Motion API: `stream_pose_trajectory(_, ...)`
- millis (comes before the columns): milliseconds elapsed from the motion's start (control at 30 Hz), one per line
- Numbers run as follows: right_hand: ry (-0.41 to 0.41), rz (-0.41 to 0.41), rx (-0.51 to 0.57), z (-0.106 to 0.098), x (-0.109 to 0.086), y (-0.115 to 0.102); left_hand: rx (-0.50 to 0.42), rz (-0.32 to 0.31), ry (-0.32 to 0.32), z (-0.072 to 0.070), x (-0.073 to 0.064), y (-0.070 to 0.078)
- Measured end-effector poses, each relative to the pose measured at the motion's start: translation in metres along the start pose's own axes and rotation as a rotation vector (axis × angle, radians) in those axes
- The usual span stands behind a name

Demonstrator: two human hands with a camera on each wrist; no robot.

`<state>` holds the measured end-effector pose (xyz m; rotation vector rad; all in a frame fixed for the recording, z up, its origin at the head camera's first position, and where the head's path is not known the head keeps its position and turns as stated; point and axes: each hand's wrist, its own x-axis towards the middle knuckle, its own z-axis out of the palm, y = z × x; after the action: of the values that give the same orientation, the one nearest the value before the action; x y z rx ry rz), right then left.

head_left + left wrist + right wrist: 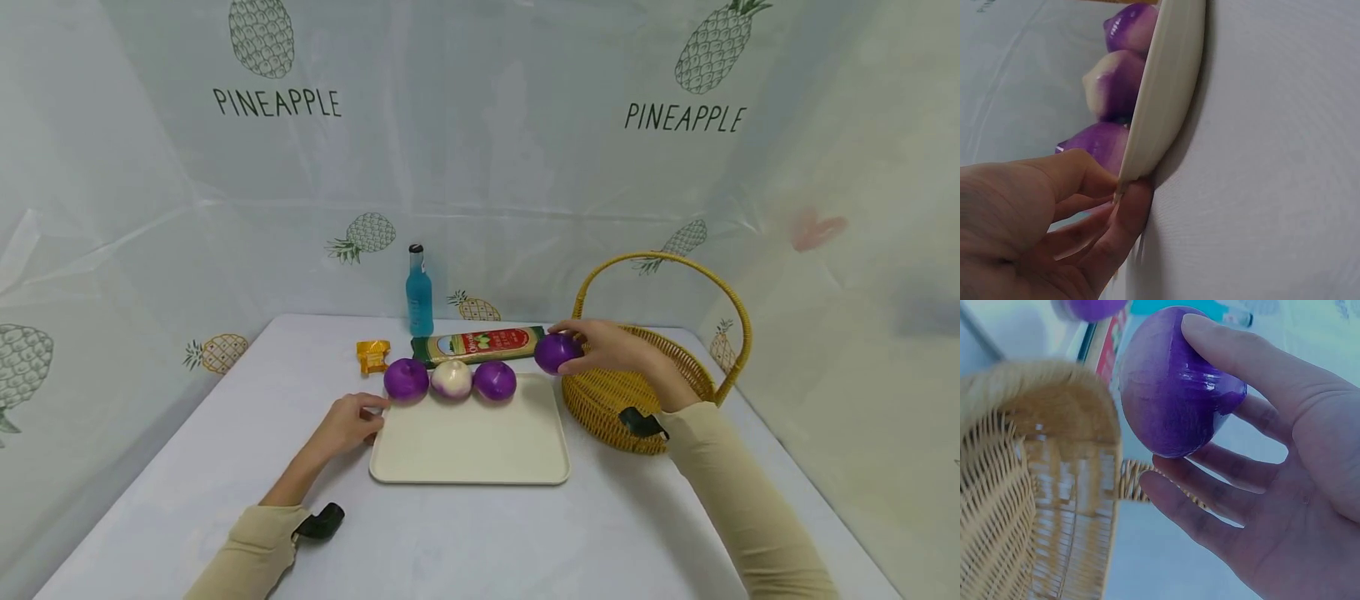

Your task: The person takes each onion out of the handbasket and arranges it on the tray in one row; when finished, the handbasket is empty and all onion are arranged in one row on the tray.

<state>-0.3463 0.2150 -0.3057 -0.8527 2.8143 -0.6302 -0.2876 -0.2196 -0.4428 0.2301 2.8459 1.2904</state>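
Observation:
My right hand (611,346) holds a purple onion (557,353) between thumb and fingers, above the tray's far right corner and beside the wicker basket (607,408). In the right wrist view the onion (1175,384) is plainly gripped near the basket's rim (1113,425). My left hand (348,425) pinches the left edge of the cream tray (471,442), thumb above and fingers below, as the left wrist view shows. Along the tray's far side sit a purple onion (406,380), a whitish onion (452,380) and another purple onion (495,381) in a row.
Behind the tray lies a long green and red package (480,344). A blue bottle (419,292) stands at the back, and a small orange packet (372,356) lies to its left. The basket's tall handle (660,254) arches up at the right. Pineapple-printed sheeting (480,167) hangs behind the white table (450,542).

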Motion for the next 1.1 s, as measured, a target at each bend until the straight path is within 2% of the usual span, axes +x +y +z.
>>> stream_pose_trajectory(267,-0.035,-0.036,0.007,0.013,0.021,-0.011,0.020,0.000,-0.020,-0.006,0.002,-0.002)
stream_pose_trajectory(500,-0.054,-0.054,-0.026,0.029,0.034,-0.010,0.027,0.002,-0.004,-0.008,0.001,-0.005)
stream_pose_trajectory(667,-0.080,-0.036,-0.043,0.040,0.038,-0.007,0.013,-0.005,-0.002,-0.008,-0.003,-0.003)
stream_pose_trajectory(1100,-0.061,-0.022,-0.092,0.057,0.044,0.004,-0.007,-0.021,0.004,-0.008,-0.004,-0.003)
